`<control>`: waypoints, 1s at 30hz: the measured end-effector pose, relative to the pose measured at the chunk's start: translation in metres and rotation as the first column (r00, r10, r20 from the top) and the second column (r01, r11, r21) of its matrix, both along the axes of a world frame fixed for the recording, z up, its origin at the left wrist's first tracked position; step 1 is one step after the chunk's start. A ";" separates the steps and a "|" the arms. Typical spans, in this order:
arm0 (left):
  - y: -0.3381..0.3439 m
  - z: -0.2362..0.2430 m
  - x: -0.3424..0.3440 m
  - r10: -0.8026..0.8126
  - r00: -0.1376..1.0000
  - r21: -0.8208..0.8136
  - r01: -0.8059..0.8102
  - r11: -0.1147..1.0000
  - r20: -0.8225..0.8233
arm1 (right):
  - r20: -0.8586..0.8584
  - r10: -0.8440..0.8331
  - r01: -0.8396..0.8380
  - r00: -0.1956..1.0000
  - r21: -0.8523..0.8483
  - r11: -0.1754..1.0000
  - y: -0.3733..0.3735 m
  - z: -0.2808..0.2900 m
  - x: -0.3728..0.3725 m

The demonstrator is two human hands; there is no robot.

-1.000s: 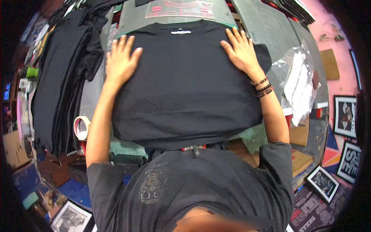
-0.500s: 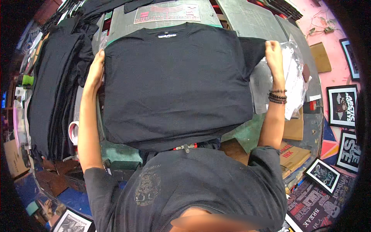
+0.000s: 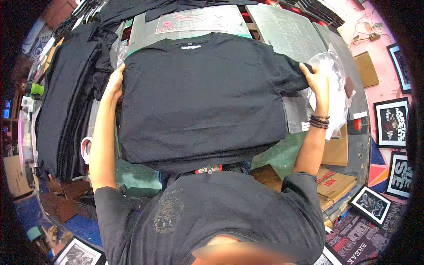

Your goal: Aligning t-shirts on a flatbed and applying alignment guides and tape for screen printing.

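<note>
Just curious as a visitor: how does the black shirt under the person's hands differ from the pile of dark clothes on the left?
The black shirt lies spread flat as a single piece, gripped at its sides by the left hand and right hand. The dark pile is many stacked, folded layers, untouched. Both look black.

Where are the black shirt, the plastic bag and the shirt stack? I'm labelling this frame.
black shirt [image 3: 203,97], head view, middle of its chest.
plastic bag [image 3: 338,95], head view, its crumpled middle.
shirt stack [image 3: 66,110], head view, its top layer.
</note>
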State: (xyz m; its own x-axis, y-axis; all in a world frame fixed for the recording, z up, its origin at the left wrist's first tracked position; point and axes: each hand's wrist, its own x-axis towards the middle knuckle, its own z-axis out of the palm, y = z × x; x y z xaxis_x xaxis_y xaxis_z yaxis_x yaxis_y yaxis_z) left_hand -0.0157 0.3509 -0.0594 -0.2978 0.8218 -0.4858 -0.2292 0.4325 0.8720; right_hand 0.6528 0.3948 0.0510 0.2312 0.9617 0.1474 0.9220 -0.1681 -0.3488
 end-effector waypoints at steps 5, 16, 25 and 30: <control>-0.003 -0.008 -0.009 -0.043 0.999 0.029 0.042 0.999 0.014 | -0.719 0.399 -0.168 0.569 0.374 0.912 -0.020 0.000 0.014; -0.006 -0.010 -0.010 -0.076 0.997 0.075 0.078 0.994 -0.028 | -0.491 0.487 -0.368 0.722 0.323 0.872 -0.034 0.001 0.008; -0.005 -0.015 -0.012 0.008 1.000 0.055 -0.007 0.998 -0.024 | 0.114 -0.149 0.152 0.982 -0.017 0.988 -0.041 -0.016 0.043; -0.005 -0.012 -0.008 0.009 0.998 0.085 -0.004 0.996 -0.059 | -0.080 -0.135 0.098 0.988 -0.353 0.930 -0.056 -0.017 0.032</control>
